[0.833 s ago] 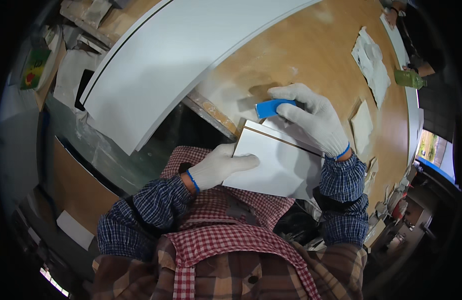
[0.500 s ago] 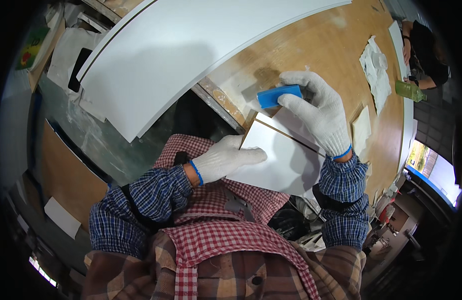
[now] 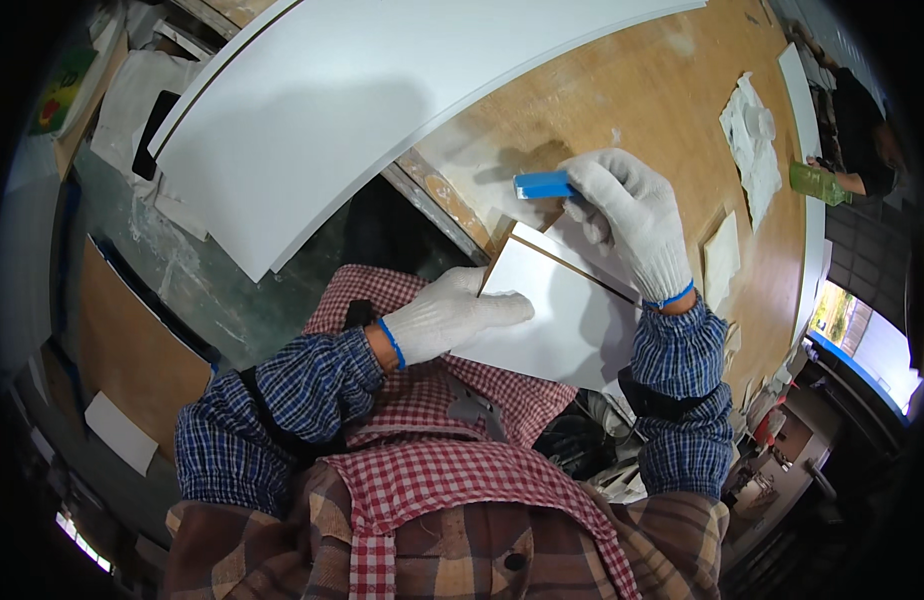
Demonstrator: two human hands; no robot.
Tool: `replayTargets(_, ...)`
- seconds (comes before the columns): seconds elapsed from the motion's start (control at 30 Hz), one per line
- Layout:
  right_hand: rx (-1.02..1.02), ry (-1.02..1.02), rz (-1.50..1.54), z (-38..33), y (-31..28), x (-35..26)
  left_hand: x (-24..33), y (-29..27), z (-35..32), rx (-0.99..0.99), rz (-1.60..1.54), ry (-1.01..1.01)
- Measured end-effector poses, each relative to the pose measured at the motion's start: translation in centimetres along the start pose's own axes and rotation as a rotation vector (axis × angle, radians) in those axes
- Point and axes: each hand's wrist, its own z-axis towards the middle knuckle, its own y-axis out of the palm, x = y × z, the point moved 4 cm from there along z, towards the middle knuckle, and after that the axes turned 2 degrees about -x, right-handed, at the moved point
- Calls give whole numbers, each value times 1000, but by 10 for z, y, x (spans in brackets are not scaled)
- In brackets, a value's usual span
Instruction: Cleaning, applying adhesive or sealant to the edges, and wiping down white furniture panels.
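The biggest thing is the brown wooden worktop (image 3: 672, 110), which fills the far and right side and has pale, dusty smears on it. A big flat white board (image 3: 332, 120) with a dark line along its far left edge lies across the far left part, and its near corner sticks out past the worktop's edge. At the far right there is another person (image 3: 857, 130) in a dark top. The red-and-white checked cloth apron (image 3: 462, 485) is on the near side.

Next comes the small flat white board (image 3: 557, 310), tilted in front of the apron, with a thin brown line near its far edge. A crumpled white paper sheet (image 3: 750, 165) lies on the worktop to the right.

The left hand (image 3: 460, 315), in a white knit glove, grips the small board's left edge. Its thumb lies on the white face, and its other fingers are mostly hidden. The right hand (image 3: 627, 215), in a matching glove, is bent and pinches a block between thumb and fingers.

A see-through green bottle (image 3: 820, 184) stands out by the other person's arm. Smallest is that smooth blue block (image 3: 544, 185), up above the worktop, just past the small board's far edge and not touching it. It pokes out left from the fingers.
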Motion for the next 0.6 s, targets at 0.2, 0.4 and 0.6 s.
replayTargets(0.2,49,-240,-341,-3,-6,5,-2,0,3,3,2,-3)
replayTargets(0.4,27,-311,-463,-5,-9,6,2,1,4,6,15,-15)
replayTargets(0.6,-1,-391,-485,-6,-10,9,2,2,3,3,-5,-20)
